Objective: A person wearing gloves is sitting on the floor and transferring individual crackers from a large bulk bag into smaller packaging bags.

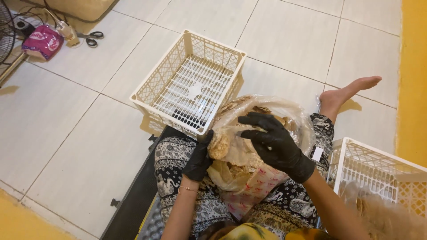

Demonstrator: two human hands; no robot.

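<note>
Pinched between the thumb and fingers of the black-gloved left hand [199, 159] is a small stack of round brown crackers [219, 144] in thin plastic, held over the lap, while the right hand [272, 141], also gloved, lies spread and curled over the top of the big clear plastic bag of crackers [267, 116] resting on the knees. Judging from this, a portion is being packed; it seemingly calls for a steady hold. An empty white plastic crate [189, 82] stands on the tiled floor [66, 124] just beyond.
</note>
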